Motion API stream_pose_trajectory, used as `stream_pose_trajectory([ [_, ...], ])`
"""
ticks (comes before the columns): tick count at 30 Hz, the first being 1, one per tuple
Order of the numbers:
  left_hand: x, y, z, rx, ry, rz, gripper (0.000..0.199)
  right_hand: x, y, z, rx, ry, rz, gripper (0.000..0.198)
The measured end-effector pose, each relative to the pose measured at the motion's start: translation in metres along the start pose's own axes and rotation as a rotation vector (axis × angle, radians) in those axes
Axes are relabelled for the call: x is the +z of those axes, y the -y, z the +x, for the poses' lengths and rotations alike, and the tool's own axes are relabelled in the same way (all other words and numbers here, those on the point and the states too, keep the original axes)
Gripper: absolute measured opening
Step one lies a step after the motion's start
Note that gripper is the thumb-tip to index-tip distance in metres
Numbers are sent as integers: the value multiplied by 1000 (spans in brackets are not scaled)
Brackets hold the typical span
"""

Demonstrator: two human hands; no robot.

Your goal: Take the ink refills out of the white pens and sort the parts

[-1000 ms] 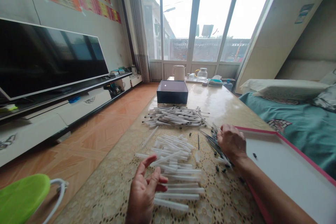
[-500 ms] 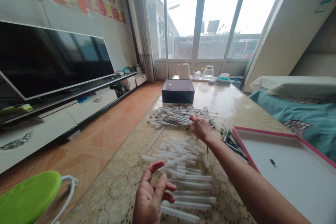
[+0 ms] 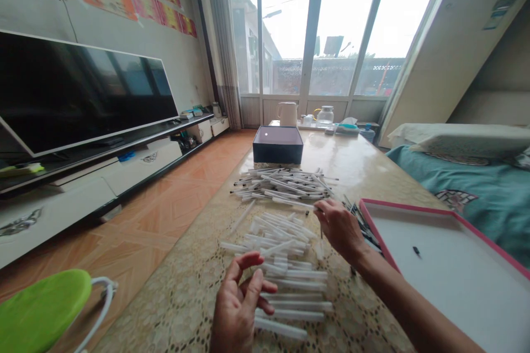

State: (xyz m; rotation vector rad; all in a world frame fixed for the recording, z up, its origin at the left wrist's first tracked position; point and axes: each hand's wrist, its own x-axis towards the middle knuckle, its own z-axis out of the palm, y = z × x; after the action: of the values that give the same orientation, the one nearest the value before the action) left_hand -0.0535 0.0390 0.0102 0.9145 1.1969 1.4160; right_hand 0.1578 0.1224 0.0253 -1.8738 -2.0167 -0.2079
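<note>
My right hand [image 3: 337, 226] is closed, pinching the end of a slim white pen [image 3: 292, 203] that points left. Beyond it spreads a loose pile of white pens with dark tips [image 3: 277, 183]. My left hand [image 3: 242, 300] hovers over the near tabletop with its fingers curved and apart, holding nothing. Beside and partly behind it, clear whitish plastic tubes [image 3: 300, 306] lie in rough rows, with a more jumbled heap of tubes [image 3: 277, 231] farther off. A thin dark stick shows just under my right hand; whether it is held I cannot tell.
A dark open box [image 3: 277, 153] stands behind the pens. At right lies a pink-rimmed white lid [image 3: 451, 265] holding a small black piece [image 3: 416, 252]; dark thin sticks [image 3: 364, 220] lie along its edge. A kettle [image 3: 287, 114] and glass jug [image 3: 325, 116] stand far back. A green stool [image 3: 45, 309] is at left.
My right hand has drawn back from the pile, toward me and to the right, with a white pen now pinched in it. My left hand has hardly moved.
</note>
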Motion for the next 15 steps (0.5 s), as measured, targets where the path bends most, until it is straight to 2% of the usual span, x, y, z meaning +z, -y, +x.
stream_pose_trajectory([
  [3, 2, 1, -4, 112, 26, 89, 31, -25, -2, -50, -53, 37, 130, 17],
  [4, 2, 1, -6, 167, 31, 141, 33, -30, -2, -66, -89, 64, 274, 18],
  [7, 0, -1, -11, 353, 89, 343, 40, -33, -2, -110, -136, 117, 497, 20],
  [9, -4, -3, -14, 452, 228, 489, 37, -28, -4, -131, -146, 121, 542, 20],
  [12, -11, -2, -13, 532, 498, 733, 21, -19, -11, -146, -154, 94, 565, 19],
  [15, -18, 6, -11, 607, 628, 953, 20, -22, -15, -146, -200, 66, 519, 18],
])
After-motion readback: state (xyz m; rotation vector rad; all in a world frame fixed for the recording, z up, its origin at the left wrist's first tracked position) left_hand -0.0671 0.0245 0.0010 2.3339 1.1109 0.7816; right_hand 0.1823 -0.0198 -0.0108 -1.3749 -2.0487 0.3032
